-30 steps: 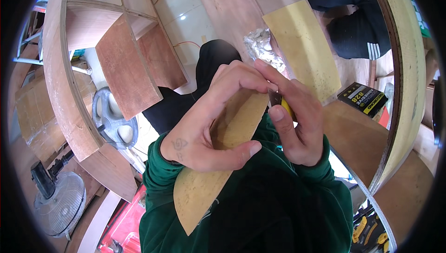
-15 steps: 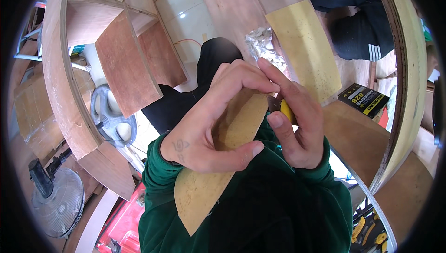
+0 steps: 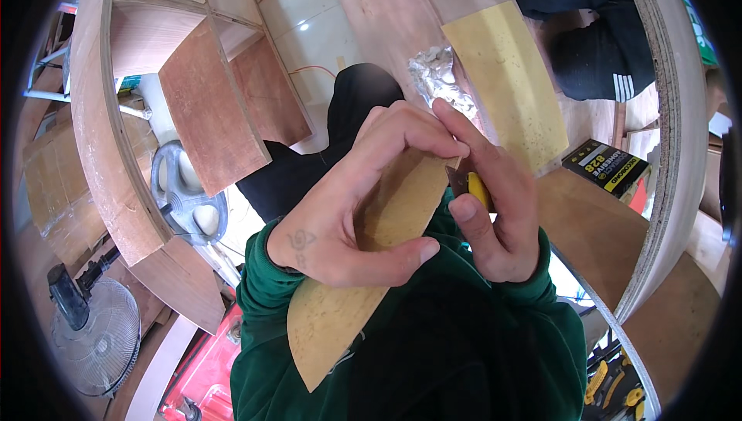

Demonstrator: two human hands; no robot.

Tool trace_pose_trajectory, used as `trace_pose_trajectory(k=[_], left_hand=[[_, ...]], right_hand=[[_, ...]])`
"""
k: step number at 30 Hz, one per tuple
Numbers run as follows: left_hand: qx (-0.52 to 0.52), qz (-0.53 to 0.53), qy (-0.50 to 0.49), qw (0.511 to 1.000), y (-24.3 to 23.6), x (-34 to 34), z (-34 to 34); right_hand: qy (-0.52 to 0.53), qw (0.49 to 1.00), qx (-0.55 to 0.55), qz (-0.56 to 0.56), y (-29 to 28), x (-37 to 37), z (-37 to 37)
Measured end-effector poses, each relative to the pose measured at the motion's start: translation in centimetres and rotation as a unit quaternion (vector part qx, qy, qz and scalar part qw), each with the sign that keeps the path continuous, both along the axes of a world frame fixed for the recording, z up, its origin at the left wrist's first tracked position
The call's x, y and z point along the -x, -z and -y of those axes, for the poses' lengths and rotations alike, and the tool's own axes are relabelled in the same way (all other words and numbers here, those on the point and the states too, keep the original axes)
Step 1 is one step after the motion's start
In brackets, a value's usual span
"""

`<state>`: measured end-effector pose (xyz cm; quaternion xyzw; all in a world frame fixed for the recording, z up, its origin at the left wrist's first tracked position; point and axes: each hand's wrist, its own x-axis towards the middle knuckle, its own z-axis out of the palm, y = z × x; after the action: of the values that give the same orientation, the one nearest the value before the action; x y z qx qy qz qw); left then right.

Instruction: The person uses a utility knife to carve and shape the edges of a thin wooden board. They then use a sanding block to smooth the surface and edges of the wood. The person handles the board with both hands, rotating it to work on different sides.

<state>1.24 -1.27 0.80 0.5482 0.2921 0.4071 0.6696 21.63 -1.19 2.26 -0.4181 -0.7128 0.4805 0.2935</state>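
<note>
Tan and thin, the curved sheet (image 3: 328, 324) runs over the wearer's lap from the 1 o'clock end, up by the fingers, to a pointed tip at 7 o'clock. The left hand (image 3: 328, 224) grasps it, bowing it, with the thumb lying along its right-hand edge and the fingers curled round toward the top corner. The right hand (image 3: 512, 212) pinches a yellow-handled utility knife (image 3: 479, 189), its bare blade at that corner; whether the edge is biting, I cannot tell.

As for progress, the piece has a shaped outline and a pointed lower end, and the blade is out. The knife work at the top corner looks unfinished, since knife and corner are together there; how much is trimmed is unclear.

Further out, crumpled foil (image 3: 437, 73) lies at 12 o'clock, beside a larger tan rectangle (image 3: 510, 81) at 1. A co-worker's dark trouser leg (image 3: 599, 57) is at 2, and a black-and-yellow carton (image 3: 607, 167) between 2 and 3. Yellow-and-black tools (image 3: 597, 384) sit between 4 and 5. At 8 are a red plastic case (image 3: 202, 374) and a caged electric fan (image 3: 100, 336); at 9, a taped cardboard box (image 3: 66, 189); at 10, an open plywood cabinet (image 3: 212, 108).
</note>
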Motion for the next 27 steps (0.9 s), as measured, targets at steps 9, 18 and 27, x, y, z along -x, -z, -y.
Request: trace_pose_trajectory(k=[9, 18, 27], left_hand=[[-0.012, 0.007, 0.001, 1.000, 0.1, -0.2, 0.1], [0.018, 0.020, -0.021, 0.999, -0.1, -0.3, 0.3], [0.028, 0.008, -0.016, 0.999, -0.2, -0.4, 0.2]], right_hand=[[-0.019, 0.999, 0.011, 0.035, -0.2, -0.6, -0.2], [0.026, 0.993, -0.116, -0.027, 1.1, 0.6, -0.5], [0.008, 0.997, -0.077, 0.004, 1.3, -0.2, -0.5]])
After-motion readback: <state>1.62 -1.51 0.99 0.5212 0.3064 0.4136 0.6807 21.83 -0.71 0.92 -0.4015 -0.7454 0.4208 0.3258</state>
